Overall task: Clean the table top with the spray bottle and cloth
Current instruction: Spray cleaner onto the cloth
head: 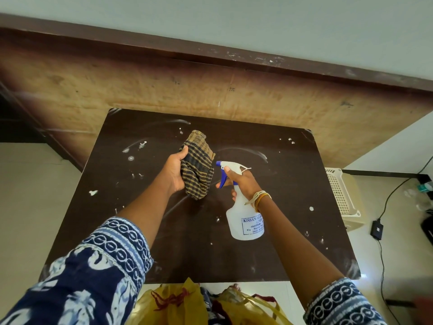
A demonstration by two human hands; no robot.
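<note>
Dark brown table top (293, 184), speckled with white spots and smears, fills the middle of the frame below me. Nearest, at the bottom edge, yellow fabric (178, 308) bunches at my feet, and my blue-and-white patterned sleeves (93, 277) reach in from both lower corners. Over the table's centre, my right hand (241, 181) grips the neck of the white spray bottle (246, 221), a finger on its blue trigger, nozzle pointing left. Just beside it, my left hand (174, 172) clutches the bunched checked cloth (199, 167), fingers curled round it. Farther off at right, a cream plastic basket (339, 193); beyond, a wooden board (164, 90) against the wall.
</note>
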